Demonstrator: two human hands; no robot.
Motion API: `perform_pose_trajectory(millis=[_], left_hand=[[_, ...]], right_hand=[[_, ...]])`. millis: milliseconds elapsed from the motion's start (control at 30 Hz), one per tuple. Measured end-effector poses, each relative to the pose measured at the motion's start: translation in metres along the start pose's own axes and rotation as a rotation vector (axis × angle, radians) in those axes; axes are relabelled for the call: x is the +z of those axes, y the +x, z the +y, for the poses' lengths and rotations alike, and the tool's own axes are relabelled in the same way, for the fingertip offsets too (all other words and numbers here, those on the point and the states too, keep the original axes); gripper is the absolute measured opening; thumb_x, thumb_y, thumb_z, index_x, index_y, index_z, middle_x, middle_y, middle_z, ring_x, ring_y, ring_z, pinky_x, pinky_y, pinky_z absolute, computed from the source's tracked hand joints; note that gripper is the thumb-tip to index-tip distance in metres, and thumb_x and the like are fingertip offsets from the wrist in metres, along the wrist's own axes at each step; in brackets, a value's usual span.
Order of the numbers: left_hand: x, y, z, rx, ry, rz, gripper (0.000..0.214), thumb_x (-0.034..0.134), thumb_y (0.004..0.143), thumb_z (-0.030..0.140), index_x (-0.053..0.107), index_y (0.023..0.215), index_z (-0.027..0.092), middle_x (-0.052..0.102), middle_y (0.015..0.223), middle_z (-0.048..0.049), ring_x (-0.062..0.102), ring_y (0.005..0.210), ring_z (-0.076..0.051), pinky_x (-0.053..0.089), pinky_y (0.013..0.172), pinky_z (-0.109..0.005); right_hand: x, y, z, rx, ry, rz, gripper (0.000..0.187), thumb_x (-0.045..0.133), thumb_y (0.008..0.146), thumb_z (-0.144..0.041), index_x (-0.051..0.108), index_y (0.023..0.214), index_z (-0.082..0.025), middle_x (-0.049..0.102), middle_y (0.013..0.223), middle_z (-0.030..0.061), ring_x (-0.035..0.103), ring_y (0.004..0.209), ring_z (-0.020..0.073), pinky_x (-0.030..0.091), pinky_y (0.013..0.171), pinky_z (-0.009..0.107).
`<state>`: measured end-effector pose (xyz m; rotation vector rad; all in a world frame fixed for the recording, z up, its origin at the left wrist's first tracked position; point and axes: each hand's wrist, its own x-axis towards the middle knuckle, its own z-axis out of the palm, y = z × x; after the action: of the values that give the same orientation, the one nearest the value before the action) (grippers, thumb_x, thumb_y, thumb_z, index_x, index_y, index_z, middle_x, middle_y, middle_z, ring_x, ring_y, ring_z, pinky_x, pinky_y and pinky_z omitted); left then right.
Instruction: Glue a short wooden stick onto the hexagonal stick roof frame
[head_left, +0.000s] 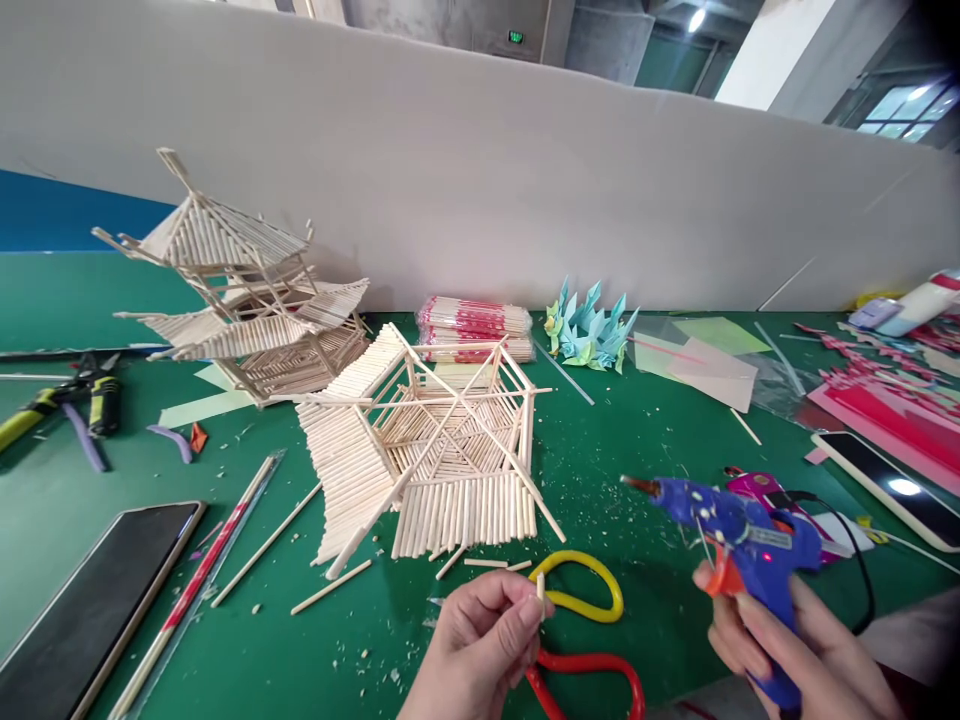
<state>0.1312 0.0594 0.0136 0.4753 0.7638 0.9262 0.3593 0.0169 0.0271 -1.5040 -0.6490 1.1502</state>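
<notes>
In the head view, my only one, the thumb and forefinger of my left hand (480,645) pinch a short stick (541,592), its tip poking up just past my fingertips. My right hand (795,640) is wrapped around the handle of the blue glue gun (750,525), with fingers at its orange trigger (726,572); I can't tell whether I'm squeezing it. The partly roofed stick model (465,515) sits beyond my left hand on the green table (592,440), with an open frame on top and slatted panels on its left and near sides. What worries me is the nozzle (639,486): it points leftward, well apart from the stick, and if it is hot, bringing the two together carelessly could burn my left fingertips, since so little wood shows above them. Too hard a squeeze could flood that small end, or drip glue on the slats. The scissors' yellow handle (616,592) and red handle (589,662) lie right by my left hand, so a sleeve or knuckle could catch a loop and jolt my pinch. The black cord (862,570) near the gun could snag if I reach far, and a knock might crack a thin beam of the model.
</notes>
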Motion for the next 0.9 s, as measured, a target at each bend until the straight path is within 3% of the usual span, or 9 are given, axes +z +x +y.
perform_pose_trajectory(millis=[100,200,333,433,500,533,633,733,900], left_hand=[[-0.003,0.001,-0.001,0.018,-0.029,-0.013,0.026,0.074,0.062,0.035,0.061,0.054,0.013,0.044,0.044,0.0044,0.033,0.042,-0.005,0.019,0.042,-0.02],[-0.004,0.001,-0.001,0.031,-0.047,0.004,0.028,0.076,0.06,0.035,0.06,0.051,0.013,0.045,0.043,0.0042,0.034,0.042,-0.005,0.019,0.042,-0.02],[-0.001,0.0,0.0,0.041,-0.063,0.03,0.027,0.076,0.06,0.033,0.061,0.05,0.013,0.045,0.042,0.0041,0.034,0.041,-0.005,0.019,0.042,-0.02],[0.003,0.001,0.002,-0.008,-0.127,0.046,0.02,0.076,0.061,0.029,0.065,0.056,0.012,0.044,0.041,0.0046,0.033,0.04,-0.004,0.018,0.042,-0.02],[0.007,0.002,0.003,-0.063,-0.179,0.041,0.017,0.076,0.062,0.027,0.068,0.061,0.012,0.044,0.041,0.0047,0.033,0.039,-0.004,0.019,0.042,-0.02],[0.01,0.003,0.004,-0.086,-0.201,0.033,0.016,0.075,0.062,0.026,0.068,0.063,0.012,0.044,0.041,0.0048,0.033,0.039,-0.004,0.02,0.042,-0.02],[0.016,0.004,0.003,-0.105,-0.241,0.027,0.011,0.071,0.066,0.022,0.069,0.064,0.011,0.043,0.042,0.0048,0.033,0.038,-0.004,0.02,0.043,-0.021],[0.019,0.004,0.001,-0.11,-0.27,0.021,0.012,0.071,0.067,0.021,0.067,0.059,0.013,0.044,0.042,0.0041,0.034,0.04,-0.005,0.021,0.044,-0.021],[0.017,0.006,-0.001,-0.125,-0.262,-0.051,0.022,0.072,0.066,0.023,0.063,0.05,0.012,0.044,0.043,0.0036,0.034,0.041,-0.005,0.021,0.044,-0.02]], right_hand=[[0.0,0.028,0.003,0.051,-0.179,0.128,0.032,0.069,0.066,-0.045,0.059,0.087,-0.023,0.06,0.061,-0.0012,0.056,0.055,0.016,0.047,0.048,0.025],[0.002,0.056,0.009,-0.126,-0.556,0.114,0.039,0.057,0.074,-0.049,0.061,0.099,-0.02,0.068,0.088,0.005,0.061,0.08,0.0223,0.05,0.065,0.028],[0.002,0.08,0.021,-0.264,-0.856,0.177,0.046,0.052,0.074,-0.052,0.063,0.098,-0.014,0.067,0.077,0.0102,0.061,0.063,0.0251,0.048,0.053,0.033],[0.003,0.075,0.024,-0.382,-0.903,0.32,0.057,0.054,0.071,-0.053,0.055,0.109,-0.01,0.058,0.104,0.0197,0.055,0.092,0.0345,0.047,0.065,0.04],[0.012,0.058,0.022,-0.489,-0.889,0.397,0.054,0.054,0.071,-0.051,0.054,0.11,-0.013,0.054,0.11,0.0188,0.049,0.101,0.0348,0.045,0.071,0.041],[0.02,0.047,0.02,-0.554,-0.839,0.404,0.045,0.054,0.074,-0.048,0.056,0.105,-0.016,0.057,0.102,0.0151,0.053,0.094,0.0311,0.046,0.07,0.039],[0.052,0.01,0.016,-0.527,-0.502,0.129,0.016,0.051,0.082,-0.036,0.059,0.088,-0.023,0.062,0.085,0.0052,0.059,0.075,0.0199,0.048,0.064,0.028],[0.084,-0.013,0.016,-0.515,-0.325,-0.152,0.008,0.055,0.081,-0.029,0.06,0.078,-0.024,0.06,0.075,0.0017,0.059,0.066,0.0156,0.047,0.055,0.021],[0.103,-0.015,0.021,-0.415,-0.126,-0.24,0.009,0.057,0.08,-0.029,0.065,0.084,-0.026,0.06,0.079,0.0004,0.058,0.071,0.0139,0.046,0.064,0.02]])
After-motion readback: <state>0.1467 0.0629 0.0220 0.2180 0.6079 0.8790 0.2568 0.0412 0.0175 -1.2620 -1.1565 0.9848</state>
